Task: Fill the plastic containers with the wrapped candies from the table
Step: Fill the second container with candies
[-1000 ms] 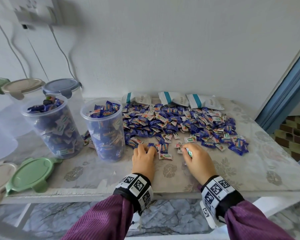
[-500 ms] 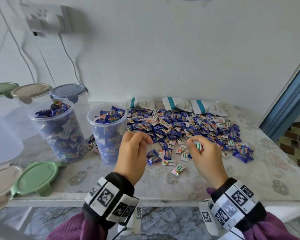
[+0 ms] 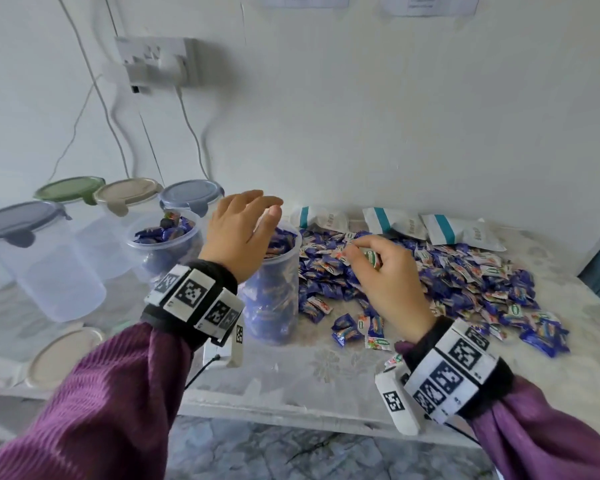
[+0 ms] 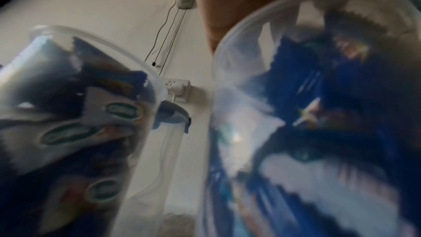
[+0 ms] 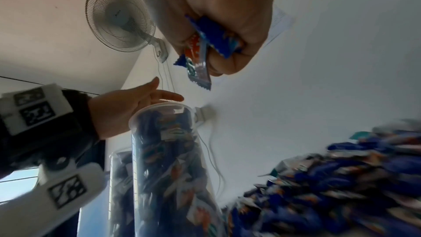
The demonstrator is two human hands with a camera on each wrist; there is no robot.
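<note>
Candies gripped in right hand, seemingly beside container.

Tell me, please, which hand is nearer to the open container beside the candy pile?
Left. The left hand is spread open right over the open container and its rim, while the right hand, gripping wrapped candies, is off to its right, above the pile.

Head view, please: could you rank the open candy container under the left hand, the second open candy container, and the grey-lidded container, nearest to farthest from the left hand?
1. Open candy container, directly beneath the left hand.
2. Second open candy container, to its left.
3. Grey-lidded container, far left.
</note>
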